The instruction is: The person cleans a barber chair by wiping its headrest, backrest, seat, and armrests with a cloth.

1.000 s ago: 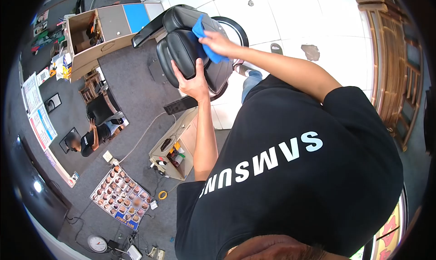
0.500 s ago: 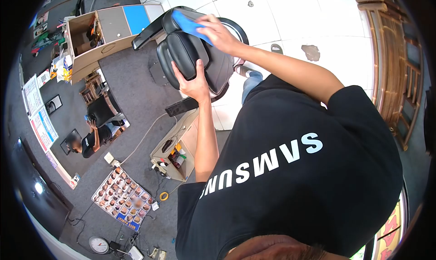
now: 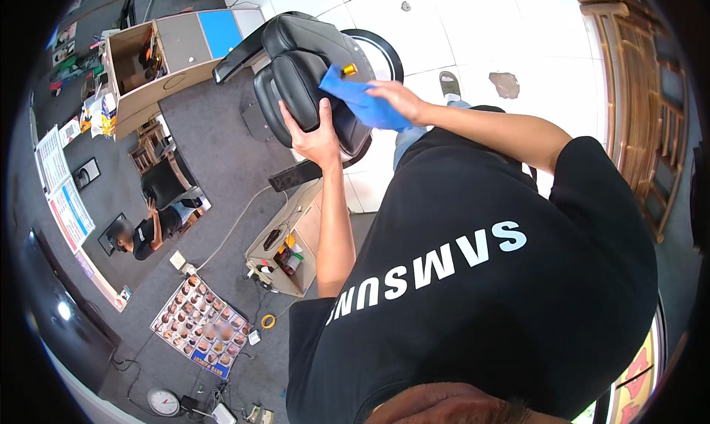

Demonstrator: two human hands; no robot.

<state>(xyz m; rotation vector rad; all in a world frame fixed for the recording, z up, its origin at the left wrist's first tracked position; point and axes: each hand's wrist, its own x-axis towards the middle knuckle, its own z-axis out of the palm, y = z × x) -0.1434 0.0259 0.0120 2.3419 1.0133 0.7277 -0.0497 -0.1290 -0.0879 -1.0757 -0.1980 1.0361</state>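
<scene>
A black padded barber chair (image 3: 310, 46) stands ahead of me. My left hand (image 3: 316, 139) grips its headrest (image 3: 290, 83), fingers on one side and thumb on the other. In my right hand (image 3: 399, 102) is a blue cloth (image 3: 370, 106), which hangs loosely beside the headrest, its far corner over the chair's back. A small orange-gold item (image 3: 349, 69) shows just past the cloth; I cannot make out what it is.
A wooden cabinet (image 3: 137, 69) with an open compartment stands at the upper left, near a mirror showing a person. A low cabinet (image 3: 285, 257), cables and a haircut poster (image 3: 203, 324) are on the left. A bamboo bench (image 3: 629, 91) runs along the right.
My right hand has drawn the blue cloth from the chair's far side back toward my body, uncovering the orange-gold item. My left hand has stayed on the headrest.
</scene>
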